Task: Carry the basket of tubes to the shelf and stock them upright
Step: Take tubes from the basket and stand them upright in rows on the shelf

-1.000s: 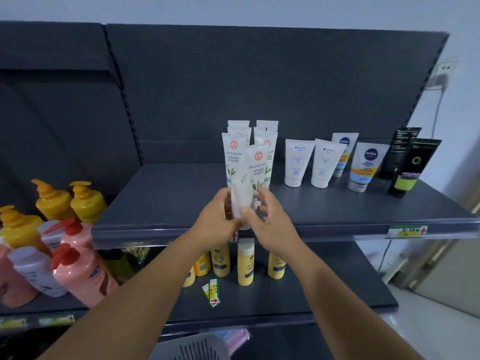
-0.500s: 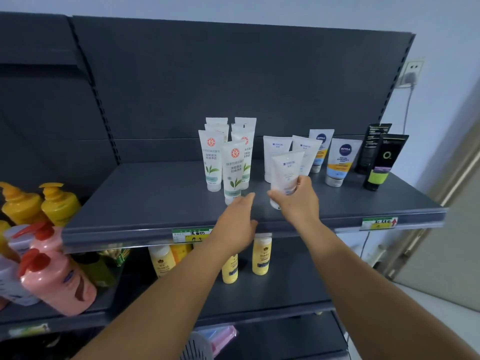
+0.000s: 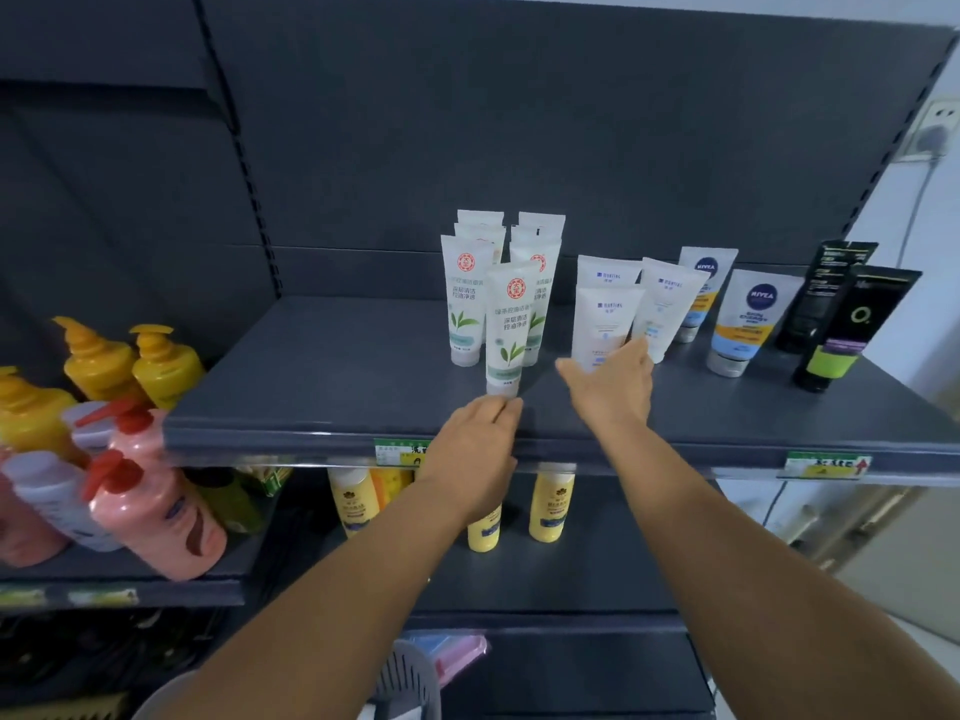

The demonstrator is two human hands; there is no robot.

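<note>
On the dark grey upper shelf stand several white green-tea tubes, caps down, in two rows. To their right stand white tubes with blue print. My left hand rests at the shelf's front edge, fingertips just below the front green-tea tube's cap, holding nothing. My right hand is at the base of the front white tube, thumb and fingers spread around it, and it hides the tube's cap. The grey basket shows at the bottom edge, between my forearms.
Two Nivea tubes and two black tubes stand further right on the same shelf. Yellow and pink pump bottles crowd the left shelf. Small yellow bottles stand on the shelf below. Pink and blue packets lie by the basket.
The white tube that my right hand held near the shelf's front now stands in front of another white tube. My left hand has slid back to the shelf's edge.
</note>
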